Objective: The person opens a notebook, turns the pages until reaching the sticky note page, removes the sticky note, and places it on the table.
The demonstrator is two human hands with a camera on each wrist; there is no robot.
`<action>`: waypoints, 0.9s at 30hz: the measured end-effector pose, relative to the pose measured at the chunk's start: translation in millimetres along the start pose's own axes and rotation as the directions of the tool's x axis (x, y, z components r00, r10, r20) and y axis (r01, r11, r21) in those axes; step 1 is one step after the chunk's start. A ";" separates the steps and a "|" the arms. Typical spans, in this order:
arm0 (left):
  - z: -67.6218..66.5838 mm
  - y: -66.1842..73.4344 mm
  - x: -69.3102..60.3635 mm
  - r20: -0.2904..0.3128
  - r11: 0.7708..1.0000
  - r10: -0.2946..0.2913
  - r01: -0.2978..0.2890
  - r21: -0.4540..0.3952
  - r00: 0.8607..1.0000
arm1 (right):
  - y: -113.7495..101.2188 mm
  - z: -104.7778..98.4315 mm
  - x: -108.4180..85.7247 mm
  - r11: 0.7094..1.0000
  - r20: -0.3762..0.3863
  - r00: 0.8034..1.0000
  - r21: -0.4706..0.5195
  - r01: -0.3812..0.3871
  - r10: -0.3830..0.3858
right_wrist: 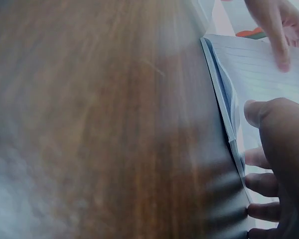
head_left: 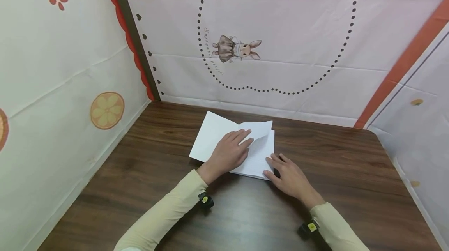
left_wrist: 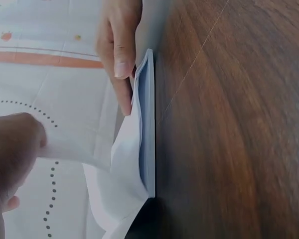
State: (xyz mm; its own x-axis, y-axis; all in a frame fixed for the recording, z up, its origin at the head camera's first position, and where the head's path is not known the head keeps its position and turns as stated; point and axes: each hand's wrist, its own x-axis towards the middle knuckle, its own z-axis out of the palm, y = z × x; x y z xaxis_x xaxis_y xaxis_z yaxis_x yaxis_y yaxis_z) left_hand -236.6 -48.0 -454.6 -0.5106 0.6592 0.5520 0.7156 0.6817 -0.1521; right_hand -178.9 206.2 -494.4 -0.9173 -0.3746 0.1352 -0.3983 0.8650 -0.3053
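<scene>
While left hand [head_left: 228, 150] touches curled paper page [head_left: 261, 128], right hand [head_left: 290, 177] rests (both loose-fingered) on lined notebook [head_left: 257, 162].

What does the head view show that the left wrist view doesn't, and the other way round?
Only the head view: the rabbit print, the orange-slice print and the pale sleeves.

Only the left wrist view: an edge-on look at the notebook, with a gap beneath its bowed top pages.

Both: the notebook, left hand, right hand, dark wooden tabletop and dotted line.
</scene>
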 end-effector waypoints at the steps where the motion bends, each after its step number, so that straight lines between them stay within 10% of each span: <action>1: -1.4 -1.7 -0.8 -0.012 1.000 -0.009 0.009 0.008 1.000 | 0.0 -0.5 -0.4 1.000 0.002 1.000 -0.005 -0.001 0.001; 11: -21.0 -26.5 -26.2 -0.123 0.993 -0.099 0.107 0.059 0.987 | 2.8 -1.3 -8.2 1.000 0.008 1.000 -0.021 0.003 -0.003; 27: -34.8 -56.2 -69.0 -0.104 0.960 -0.280 0.277 -0.048 0.954 | 1.6 1.4 -4.5 0.999 0.009 1.000 -0.027 0.022 -0.022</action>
State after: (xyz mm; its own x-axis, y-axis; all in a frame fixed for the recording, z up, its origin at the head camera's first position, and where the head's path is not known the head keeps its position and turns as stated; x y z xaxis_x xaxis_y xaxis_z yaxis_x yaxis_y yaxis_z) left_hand -225.0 -142.8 -455.6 -0.6384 0.4049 0.6546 0.5686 0.8213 0.0465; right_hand -175.4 208.8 -496.7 -0.9082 -0.3966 0.1339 -0.4186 0.8651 -0.2764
